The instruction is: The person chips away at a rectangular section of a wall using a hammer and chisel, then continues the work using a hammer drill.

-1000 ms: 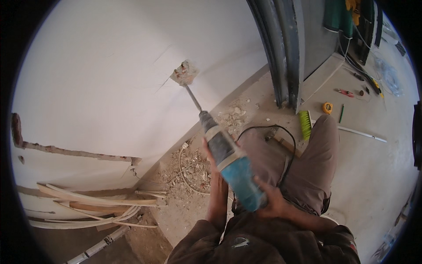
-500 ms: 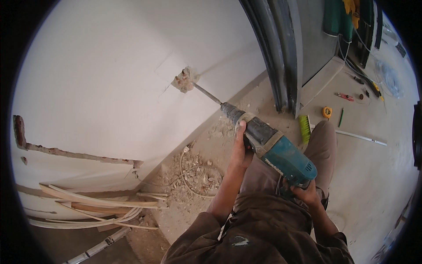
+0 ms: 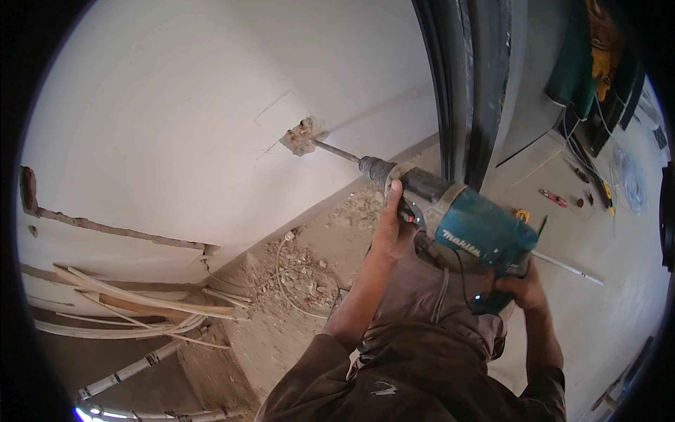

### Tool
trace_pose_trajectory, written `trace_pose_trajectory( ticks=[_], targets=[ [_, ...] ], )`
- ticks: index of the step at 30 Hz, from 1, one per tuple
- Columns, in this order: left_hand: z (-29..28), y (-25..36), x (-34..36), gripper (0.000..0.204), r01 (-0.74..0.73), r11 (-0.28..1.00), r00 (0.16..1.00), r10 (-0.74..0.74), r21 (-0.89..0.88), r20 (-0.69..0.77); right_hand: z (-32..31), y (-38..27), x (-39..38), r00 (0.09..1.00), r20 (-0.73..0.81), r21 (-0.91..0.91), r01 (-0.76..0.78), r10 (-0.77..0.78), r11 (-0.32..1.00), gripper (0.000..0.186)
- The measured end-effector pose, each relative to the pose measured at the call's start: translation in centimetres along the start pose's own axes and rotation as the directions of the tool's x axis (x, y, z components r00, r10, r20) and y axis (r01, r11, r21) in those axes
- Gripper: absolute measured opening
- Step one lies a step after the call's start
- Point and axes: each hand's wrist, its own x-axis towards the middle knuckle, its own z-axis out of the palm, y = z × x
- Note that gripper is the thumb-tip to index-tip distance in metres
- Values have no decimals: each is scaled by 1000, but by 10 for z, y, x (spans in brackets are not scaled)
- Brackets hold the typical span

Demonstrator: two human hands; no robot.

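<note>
Head view showed a white wall (image 3: 183, 119) filling the frame from 9 to 12 o'clock, with a small broken hole (image 3: 302, 136) chipped into it just above centre. A long groove (image 3: 105, 226) ran across the wall at 9 o'clock, and pale pipes (image 3: 133, 304) lay bundled along its foot at 8 o'clock. A dark door frame (image 3: 464, 84) stood at 1 o'clock. The concrete floor (image 3: 605, 232) spread from 2 to 4 o'clock, and a heap of rubble (image 3: 299, 278) lay on it against the wall base, just left of centre.

The person's brown trousers (image 3: 436, 302) and brown sleeve (image 3: 330, 387) rose from 6 o'clock. The teal drill (image 3: 464, 228) was held in the air right of centre, tilted, its nose pointing toward 10 o'clock. Its metal bit (image 3: 337, 151) reached from the drill's nose to the hole, the tip touching the broken plaster.

The left hand (image 3: 390, 228) was closed around the drill's dark front body, thumb up along its side. The right hand (image 3: 524, 288) was closed around the rear handle beneath the teal housing. A thin white rod (image 3: 566, 269) lay on the floor just beyond the drill at 3 o'clock, and small red tools (image 3: 554, 198) lay farther off at 2 o'clock.
</note>
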Motion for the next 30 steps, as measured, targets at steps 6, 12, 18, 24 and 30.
trace_pose_trajectory(
  ticks=[6, 12, 18, 24, 30],
  targets=[
    [30, 20, 25, 62, -59, 994, 998, 60, -88, 7, 2, -95, 31, 998, 52, -123, 33, -27, 992, 57],
    [63, 35, -3, 69, -92, 984, 994, 99, -153, 43, 19, -157, 7, 1000, 0, -225, 26, -26, 974, 70],
    [58, 60, -8, 71, -157, 962, 973, 189, -223, 131, 69, -158, -3, 984, -104, -421, 88, -145, 903, 75],
    [51, 77, -3, 72, -176, 911, 938, 270, -373, 217, 79, -176, -5, 973, 33, -747, 175, -226, 641, 72],
    [73, 107, -3, 70, -232, 828, 901, 381, -510, 208, 127, -242, 23, 965, -5, -845, 136, -263, 516, 90]
  ],
)
